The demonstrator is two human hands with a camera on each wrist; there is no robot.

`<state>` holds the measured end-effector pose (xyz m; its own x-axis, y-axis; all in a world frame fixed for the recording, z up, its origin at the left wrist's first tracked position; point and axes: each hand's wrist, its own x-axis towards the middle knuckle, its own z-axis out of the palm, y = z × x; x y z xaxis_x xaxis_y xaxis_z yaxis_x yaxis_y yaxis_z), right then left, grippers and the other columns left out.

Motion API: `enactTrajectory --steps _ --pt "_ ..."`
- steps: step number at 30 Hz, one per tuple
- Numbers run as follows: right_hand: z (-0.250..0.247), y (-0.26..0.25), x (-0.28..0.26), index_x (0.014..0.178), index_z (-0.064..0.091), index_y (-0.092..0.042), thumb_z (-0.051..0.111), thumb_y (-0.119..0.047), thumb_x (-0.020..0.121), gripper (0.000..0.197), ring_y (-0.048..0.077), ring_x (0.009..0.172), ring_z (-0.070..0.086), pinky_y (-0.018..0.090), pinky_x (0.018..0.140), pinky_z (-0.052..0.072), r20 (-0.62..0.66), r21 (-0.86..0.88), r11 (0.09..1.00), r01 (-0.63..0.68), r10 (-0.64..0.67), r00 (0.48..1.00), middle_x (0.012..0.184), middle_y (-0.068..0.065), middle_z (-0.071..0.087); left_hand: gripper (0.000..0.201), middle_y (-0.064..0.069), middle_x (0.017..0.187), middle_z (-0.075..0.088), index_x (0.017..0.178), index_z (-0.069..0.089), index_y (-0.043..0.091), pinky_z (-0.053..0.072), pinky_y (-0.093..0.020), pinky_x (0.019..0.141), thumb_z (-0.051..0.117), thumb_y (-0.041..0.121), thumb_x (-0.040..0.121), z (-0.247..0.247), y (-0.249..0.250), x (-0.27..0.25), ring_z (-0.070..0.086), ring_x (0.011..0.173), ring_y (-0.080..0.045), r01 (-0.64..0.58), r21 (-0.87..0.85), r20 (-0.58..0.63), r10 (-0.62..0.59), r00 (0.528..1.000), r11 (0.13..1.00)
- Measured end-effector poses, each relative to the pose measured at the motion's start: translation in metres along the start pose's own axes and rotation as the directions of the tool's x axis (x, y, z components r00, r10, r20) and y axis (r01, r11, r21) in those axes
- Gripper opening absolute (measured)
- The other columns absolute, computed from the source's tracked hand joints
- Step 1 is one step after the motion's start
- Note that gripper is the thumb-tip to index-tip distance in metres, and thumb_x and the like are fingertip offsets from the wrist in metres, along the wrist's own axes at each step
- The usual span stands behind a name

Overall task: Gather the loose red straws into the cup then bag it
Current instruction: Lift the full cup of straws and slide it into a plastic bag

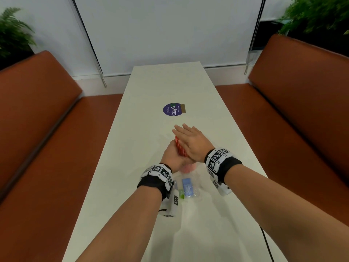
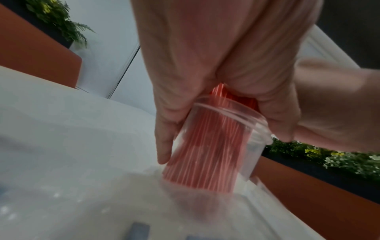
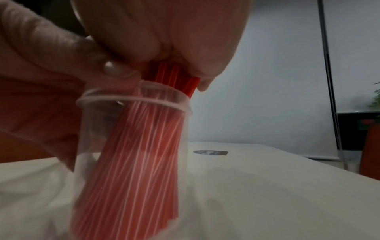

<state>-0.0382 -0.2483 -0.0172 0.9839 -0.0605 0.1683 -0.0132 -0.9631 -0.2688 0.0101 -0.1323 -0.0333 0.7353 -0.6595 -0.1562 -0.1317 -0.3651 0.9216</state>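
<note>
A bundle of red straws (image 1: pixel 180 148) stands tilted in a clear plastic cup (image 3: pixel 92 146) on the white table (image 1: pixel 151 87). The straw tops stick out above the cup rim. My left hand (image 1: pixel 172 157) curls round the bundle just above the rim, its thumb (image 2: pixel 164 146) lying down the cup's side. From the right, my right hand (image 1: pixel 188 140) presses its palm against the straws with fingers straight and pointing away. In the head view only the pinkish cup base (image 1: pixel 188 168) shows below the hands. A clear bag (image 1: pixel 188 188) with a blue label lies flat just in front of the cup.
A round purple sticker (image 1: pixel 172 109) lies on the table beyond the hands. Orange benches run along the left (image 1: pixel 37 120) and right (image 1: pixel 302 110) sides. A black cable (image 1: pixel 266 242) hangs off the table's near right edge. Plants stand in the far corners.
</note>
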Motion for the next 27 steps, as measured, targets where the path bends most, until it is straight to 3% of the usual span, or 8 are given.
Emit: enactTrajectory --steps 4,10,12,15,18,20,24,27 --pt "-0.008 0.003 -0.005 0.151 0.019 -0.014 0.021 -0.039 0.097 0.059 0.019 0.149 0.011 0.037 0.121 0.008 0.003 0.026 0.999 0.025 -0.025 1.000 0.160 0.003 0.016 0.059 -0.003 0.110 0.066 0.105 0.048 0.027 0.056 -0.038 0.088 0.082 0.017 0.058 0.001 -0.002 -0.003 0.066 0.100 -0.021 -0.023 -0.035 0.013 0.024 1.000 0.999" --pt "-0.008 0.007 -0.015 0.151 0.018 -0.012 0.016 -0.044 0.094 0.065 0.020 0.150 0.008 0.039 0.123 0.009 0.059 0.034 0.999 0.019 -0.021 0.998 0.161 0.005 0.013 0.068 0.001 0.111 0.066 0.118 0.047 0.026 0.057 -0.040 0.088 0.077 0.025 0.057 0.001 0.000 -0.007 0.067 0.099 -0.018 -0.013 -0.012 0.011 0.013 1.000 1.000" --pt "-0.009 0.004 -0.015 0.151 0.018 -0.014 0.011 -0.049 0.093 0.068 0.019 0.150 0.008 0.035 0.121 0.005 0.030 0.026 0.999 0.047 -0.047 0.998 0.161 0.003 0.013 0.077 0.001 0.115 0.066 0.124 0.046 0.021 0.056 -0.041 0.089 0.078 0.029 0.054 0.002 0.000 -0.007 0.066 0.102 -0.018 -0.001 -0.001 -0.004 0.001 1.000 1.000" --pt "-0.007 -0.002 -0.015 0.151 0.020 -0.018 0.004 -0.052 0.087 0.074 0.020 0.150 0.008 0.039 0.120 0.004 0.086 -0.037 0.996 0.080 -0.077 0.993 0.161 0.000 0.016 0.081 -0.001 0.117 0.061 0.132 0.041 0.013 0.057 -0.040 0.088 0.073 0.029 0.059 0.005 0.001 -0.005 0.064 0.104 -0.020 0.018 0.047 -0.017 -0.018 1.000 0.999" --pt "-0.009 -0.005 -0.013 0.150 0.022 -0.019 0.006 -0.051 0.088 0.072 0.020 0.150 0.009 0.040 0.120 0.004 0.057 -0.073 0.992 0.098 -0.094 0.994 0.161 0.000 0.014 0.089 -0.002 0.116 0.057 0.131 0.044 0.013 0.059 -0.036 0.083 0.069 0.047 0.053 0.006 0.003 -0.005 0.064 0.098 -0.017 -0.005 0.156 -0.022 0.008 1.000 0.988" --pt "-0.010 -0.006 -0.013 0.150 0.022 -0.019 0.007 -0.050 0.089 0.070 0.020 0.150 0.008 0.039 0.120 0.003 0.046 -0.082 0.991 0.107 -0.104 0.994 0.161 0.000 0.013 0.089 -0.005 0.124 0.055 0.134 0.045 0.016 0.057 -0.039 0.088 0.065 0.051 0.054 0.008 0.004 -0.005 0.062 0.107 -0.020 -0.027 0.245 -0.006 0.029 1.000 0.969" --pt "-0.006 -0.009 -0.013 0.151 0.018 -0.019 -0.003 -0.053 0.084 0.078 0.019 0.150 0.005 0.039 0.121 0.002 0.143 -0.131 0.985 0.113 -0.094 0.985 0.161 -0.003 0.013 0.067 -0.012 0.146 0.036 0.146 0.036 0.018 0.041 -0.040 0.108 0.060 0.027 0.084 0.009 0.008 -0.007 0.045 0.127 -0.028 -0.108 0.510 0.043 0.100 0.994 0.853" --pt "-0.008 -0.008 -0.014 0.152 0.014 -0.019 -0.001 -0.053 0.085 0.076 0.018 0.150 0.003 0.038 0.120 0.001 0.121 -0.112 0.988 0.105 -0.091 0.989 0.162 -0.002 0.007 0.079 -0.011 0.144 0.038 0.144 0.037 0.022 0.043 -0.043 0.106 0.066 0.037 0.073 0.008 0.005 -0.008 0.046 0.127 -0.029 -0.098 0.416 0.056 0.082 0.995 0.904"
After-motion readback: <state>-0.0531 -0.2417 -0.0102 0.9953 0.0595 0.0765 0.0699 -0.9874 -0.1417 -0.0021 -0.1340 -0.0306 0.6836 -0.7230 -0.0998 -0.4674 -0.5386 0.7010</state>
